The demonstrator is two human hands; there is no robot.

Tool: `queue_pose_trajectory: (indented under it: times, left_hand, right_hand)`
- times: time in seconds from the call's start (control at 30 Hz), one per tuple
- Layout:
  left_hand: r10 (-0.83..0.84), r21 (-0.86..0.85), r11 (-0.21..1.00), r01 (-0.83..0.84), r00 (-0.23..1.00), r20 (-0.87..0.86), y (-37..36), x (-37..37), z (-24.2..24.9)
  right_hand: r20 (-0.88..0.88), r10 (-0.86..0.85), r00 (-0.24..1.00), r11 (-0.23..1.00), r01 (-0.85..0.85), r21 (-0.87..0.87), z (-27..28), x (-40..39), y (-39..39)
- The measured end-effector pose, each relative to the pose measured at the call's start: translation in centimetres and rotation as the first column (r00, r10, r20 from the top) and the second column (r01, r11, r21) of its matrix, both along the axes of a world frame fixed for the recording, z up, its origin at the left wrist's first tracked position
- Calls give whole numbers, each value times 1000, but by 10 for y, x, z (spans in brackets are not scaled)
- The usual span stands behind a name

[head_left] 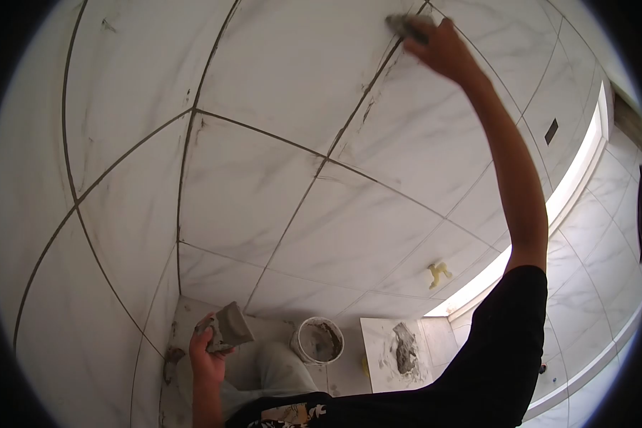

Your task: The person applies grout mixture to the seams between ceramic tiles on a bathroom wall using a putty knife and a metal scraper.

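High on the wall of white marbled tiles [264,57], my right hand [442,51] is closed around a grey, blurred pad [409,27]. It presses the pad at a dark joint between tiles, near where joints cross. Lower down, my left hand [207,355] grips a squarish flat block [232,327] coated in grey grout, held above the floor. The block's exact kind does not show under the grey coating. Dark grout fills the upper joints [260,133], with smears along some edges.
A white bucket [301,351] with grey paste inside stands on the floor by my legs. To its right, a white board [378,342] bears a grout heap [405,349]. A yellowish tap [437,273] juts from the wall. A bright window strip [574,189] runs at right.
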State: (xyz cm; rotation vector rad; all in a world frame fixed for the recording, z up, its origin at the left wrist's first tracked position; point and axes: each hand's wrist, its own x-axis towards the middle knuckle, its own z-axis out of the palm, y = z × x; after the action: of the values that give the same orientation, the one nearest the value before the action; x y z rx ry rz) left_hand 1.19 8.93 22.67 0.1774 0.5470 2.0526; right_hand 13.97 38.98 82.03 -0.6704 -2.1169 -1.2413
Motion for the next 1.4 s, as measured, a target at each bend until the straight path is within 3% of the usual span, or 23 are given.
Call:
queue_pose_trajectory:
  times: [0.13,0.23,0.27,0.3,0.33,0.37,0.47,0.5,0.57,0.63,0.67,0.7,0.73,0.77,0.87,0.97,1.1,1.2,1.27,1.4]
  left_hand:
    - [-10,-25,1000,11,999,38,-1,7,-2]
    - [-43,-38,998,44,999,34,-2,10,-2]
    - [-42,-39,998,43,999,31,-3,10,0]
    - [-37,-40,999,37,999,11,-3,10,2]
    - [-31,-41,999,31,999,-9,-3,10,4]
    - [-29,-44,999,28,1000,-13,-4,10,6]
    - [11,-34,999,-12,1000,-14,-4,11,10]
    - [18,-12,1000,-18,1000,-5,-5,11,10]
    - [20,-12,1000,-20,1000,16,-6,14,10]
    - [4,-4,1000,-4,1000,15,-8,16,9]
    - [4,-27,1000,-3,1000,23,-11,16,7]
    - [-16,-26,1000,17,1000,18,-13,17,6]
    - [-39,-22,999,39,999,10,-16,17,6]
    - [-43,-39,998,44,999,12,-19,18,6]
    - [-60,-37,997,60,998,2,-27,18,9]
    - [-32,-17,999,32,999,-31,-38,19,10]
    - [21,-45,999,-21,1000,-10,-49,21,11]
    - [34,-59,998,-33,999,12,-54,23,5]
    - [8,-47,999,-8,1000,16,-52,23,4]
    - [-15,-44,999,15,1000,1,-45,26,9]
  right_hand:
    - [204,-136,969,963,178,-203,-80,10,-42]
    - [120,-107,987,980,125,-152,-43,9,-41]
    - [170,-9,985,1000,6,18,-13,10,-29]
    - [8,26,1000,1000,-26,10,17,4,-17]
    - [205,259,944,929,-302,215,65,10,24]
    - [-11,-22,1000,1000,22,-12,56,-5,-30]
    - [-54,-29,998,999,27,-41,62,-10,-21]
    - [27,-82,996,997,81,16,57,-13,-15]
    - [122,-139,983,989,133,58,36,-12,0]
    - [-75,18,997,990,-28,-136,-31,-9,-26]
    - [-75,-19,997,990,8,-139,-64,-11,-37]
    - [-93,-53,994,996,47,-70,-86,-8,8]
    - [-139,-82,987,988,62,-143,-123,-11,-17]
    - [-114,-121,986,977,99,-187,-153,-14,-21]
    - [-107,-10,994,989,-6,-146,-243,-13,-26]
    - [-16,-48,999,950,41,-311,-295,-5,-36]
    - [66,-10,998,878,41,-477,-300,17,-57]
    - [69,76,995,896,-38,-442,-286,24,-54]
    - [73,259,963,946,-238,-218,-276,23,-32]
    - [120,93,988,983,-72,-170,-278,31,4]
